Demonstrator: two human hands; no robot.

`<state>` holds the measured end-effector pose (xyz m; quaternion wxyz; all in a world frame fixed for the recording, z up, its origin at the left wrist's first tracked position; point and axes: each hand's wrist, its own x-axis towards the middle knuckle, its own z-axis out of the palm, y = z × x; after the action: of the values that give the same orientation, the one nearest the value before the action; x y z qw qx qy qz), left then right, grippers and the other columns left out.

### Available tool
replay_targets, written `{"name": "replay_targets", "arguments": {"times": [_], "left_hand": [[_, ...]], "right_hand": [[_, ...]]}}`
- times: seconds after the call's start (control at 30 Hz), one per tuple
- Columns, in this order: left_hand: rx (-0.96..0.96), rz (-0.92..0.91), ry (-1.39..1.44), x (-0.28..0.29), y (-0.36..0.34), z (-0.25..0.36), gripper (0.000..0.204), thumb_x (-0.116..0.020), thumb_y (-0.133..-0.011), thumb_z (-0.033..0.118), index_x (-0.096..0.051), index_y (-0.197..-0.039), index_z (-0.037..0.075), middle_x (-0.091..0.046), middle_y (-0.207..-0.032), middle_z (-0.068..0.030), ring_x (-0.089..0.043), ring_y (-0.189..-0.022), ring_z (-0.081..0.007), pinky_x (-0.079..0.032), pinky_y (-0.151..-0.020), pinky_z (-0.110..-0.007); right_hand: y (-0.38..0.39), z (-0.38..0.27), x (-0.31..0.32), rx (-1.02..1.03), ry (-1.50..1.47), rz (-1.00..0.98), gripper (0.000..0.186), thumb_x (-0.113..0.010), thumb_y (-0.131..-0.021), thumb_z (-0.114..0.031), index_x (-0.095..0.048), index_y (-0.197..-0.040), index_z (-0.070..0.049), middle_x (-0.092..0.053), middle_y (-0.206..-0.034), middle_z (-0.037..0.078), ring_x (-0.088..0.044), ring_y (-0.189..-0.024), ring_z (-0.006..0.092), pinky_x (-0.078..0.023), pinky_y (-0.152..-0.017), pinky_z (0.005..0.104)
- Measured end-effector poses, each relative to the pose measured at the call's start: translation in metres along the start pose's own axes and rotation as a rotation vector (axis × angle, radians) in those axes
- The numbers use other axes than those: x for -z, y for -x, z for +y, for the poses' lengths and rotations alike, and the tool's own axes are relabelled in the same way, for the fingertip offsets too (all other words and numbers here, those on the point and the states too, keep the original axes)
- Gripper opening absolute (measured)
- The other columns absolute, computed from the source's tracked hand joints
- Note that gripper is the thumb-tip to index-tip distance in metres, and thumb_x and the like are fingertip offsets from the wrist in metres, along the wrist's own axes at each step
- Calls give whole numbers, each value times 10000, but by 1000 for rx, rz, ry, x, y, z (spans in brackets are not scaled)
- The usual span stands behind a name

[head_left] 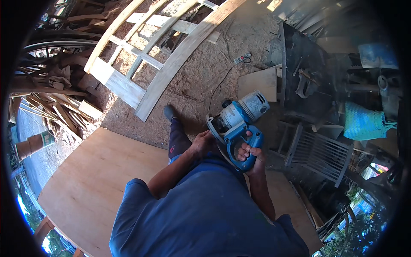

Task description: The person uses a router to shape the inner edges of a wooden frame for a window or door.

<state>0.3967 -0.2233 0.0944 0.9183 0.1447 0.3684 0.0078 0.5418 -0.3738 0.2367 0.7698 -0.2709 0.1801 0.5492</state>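
I hold a blue and grey power router [237, 111] tilted on its side in front of my body. My right hand [252, 158] is wrapped round its blue loop handle. My left hand [201, 141] grips the metal base at its left edge, with some fingertips hidden. A cord runs from the router up the floor toward a white power strip [242, 57]. My torso in a blue shirt fills the lower middle of the view.
A curved wooden lattice frame [162, 77] lies ahead on the sawdust-covered floor. A plywood sheet [85, 184] is behind me. Scrap wood [64, 111] is piled left. At the right stand a dark table [299, 43], a slatted chair [319, 152] and a woven bag [361, 124].
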Motion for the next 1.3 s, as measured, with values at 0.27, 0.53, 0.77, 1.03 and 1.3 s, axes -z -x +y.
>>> {"name": "replay_targets", "arguments": {"times": [0.27, 0.53, 0.77, 1.03, 1.3], "left_hand": [[382, -393, 275, 10, -23, -1, 293, -479, -991, 263, -595, -1166, 59, -667, -969, -87, -620, -787, -174, -528, -713, -312], [12, 434, -20, 68, -44, 85, 420, -415, -1023, 395, -614, -1128, 39, -658, -903, -93, -597, -704, -178, -504, -621, -295], [-214, -222, -1121, 12, -174, 254, 477, -472, -1010, 411, -516, -1341, 70, -651, -1123, -91, -636, -949, -149, -541, -714, -308], [-204, -153, -1176, -74, -280, 378, 302, -517, -975, 203, -598, -1184, 2, -653, -1105, -152, -647, -987, -260, -515, -837, -393], [-600, 87, -1572, -101, -331, 586, 373, -534, -949, 344, -650, -1045, 3, -670, -862, -175, -657, -821, -250, -504, -716, -385]], "right_hand": [[-1, -14, -21, -34, 164, -95, 618, -639, -776, -78, -444, -1358, -144, -500, -820, 29, -504, -685, 127, -471, -635, 302], [-23, -41, -52, 23, 709, -129, 614, -641, -727, -17, -444, -1309, -18, -558, -805, 86, -573, -618, 160, -493, -555, 324], [-96, -51, -80, -34, 874, -130, 625, -685, -697, -45, -453, -1277, -23, -572, -812, 77, -595, -675, 165, -506, -594, 327], [-254, -96, -47, 370, 1759, -205, 570, -768, -686, -150, -575, -1218, -76, -661, -962, 96, -660, -837, 219, -534, -764, 376], [-475, -112, -133, 499, 1756, -152, 523, -731, -685, -126, -633, -1197, -86, -679, -1031, 139, -661, -996, 308, -485, -928, 440]]}}
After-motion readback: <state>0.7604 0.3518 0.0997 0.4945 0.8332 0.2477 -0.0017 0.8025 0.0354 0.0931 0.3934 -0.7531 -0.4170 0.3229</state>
